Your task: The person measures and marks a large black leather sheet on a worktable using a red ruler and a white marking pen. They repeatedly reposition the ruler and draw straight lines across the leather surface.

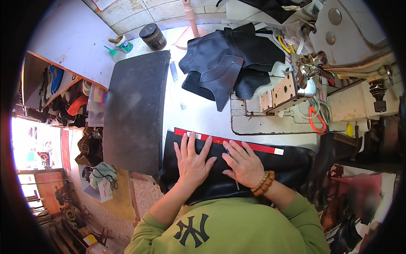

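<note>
A sheet of black leather [285, 171] lies along the table's near edge, and its near part reaches my body. Across its far edge runs a long, flat red strip [258, 147] with a white end at the right. My left hand [193, 163] is open with spread fingers, its fingertips pressing on the strip and its palm over the leather. Beside it, my right hand [246, 167] rests fingertips at the strip. A thin pen-like tool [237, 185] is tucked under that hand, showing a blue bit near the fingers and a pale end below the palm; the rest is hidden.
A dark board [135, 110] stands left of the leather. Cut black leather pieces [220, 63] are heaped at the back. To the right is a sewing machine [287, 91], with orange-handled scissors [316, 120] near it. A dark jar [152, 37] and a small glue pot [123, 44] stand behind the board.
</note>
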Available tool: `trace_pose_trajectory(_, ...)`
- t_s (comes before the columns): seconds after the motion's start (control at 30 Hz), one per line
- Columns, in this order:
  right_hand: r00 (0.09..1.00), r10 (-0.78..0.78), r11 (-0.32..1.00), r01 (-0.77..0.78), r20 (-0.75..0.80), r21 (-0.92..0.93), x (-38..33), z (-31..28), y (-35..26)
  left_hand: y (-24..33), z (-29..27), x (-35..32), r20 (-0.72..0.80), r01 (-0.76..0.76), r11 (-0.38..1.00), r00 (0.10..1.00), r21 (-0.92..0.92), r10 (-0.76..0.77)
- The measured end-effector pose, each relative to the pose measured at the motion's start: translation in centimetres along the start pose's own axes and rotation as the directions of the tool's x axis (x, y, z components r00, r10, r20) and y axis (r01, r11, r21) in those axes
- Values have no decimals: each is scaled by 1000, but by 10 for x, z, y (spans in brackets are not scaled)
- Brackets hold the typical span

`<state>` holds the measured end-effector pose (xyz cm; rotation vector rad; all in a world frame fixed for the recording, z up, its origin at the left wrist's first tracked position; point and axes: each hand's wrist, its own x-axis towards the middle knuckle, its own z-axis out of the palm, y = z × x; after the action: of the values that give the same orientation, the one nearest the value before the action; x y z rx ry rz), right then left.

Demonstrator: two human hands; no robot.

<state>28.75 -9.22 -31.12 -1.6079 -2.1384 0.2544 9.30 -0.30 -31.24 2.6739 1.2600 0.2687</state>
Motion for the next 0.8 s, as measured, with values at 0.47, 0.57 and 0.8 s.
trace_pose_trajectory(0.47, 1000, -1, 1000, 1, 8, -12, -1, -2, 1, 2, 1, 1, -6, 3, 1000, 1000, 10, -2)
trace_pose_trajectory(0.57, 1000, -1, 1000, 1, 11, -17, -1, -3, 1, 2, 1, 0, -8, 3, 1000, 1000, 8, -3)
trace_pose_trajectory(0.8, 1000, -15, 1000, 15, 26, 4, -3, -6, 6, 2, 1, 0, -10, 4, 1000, 1000, 3, -4)
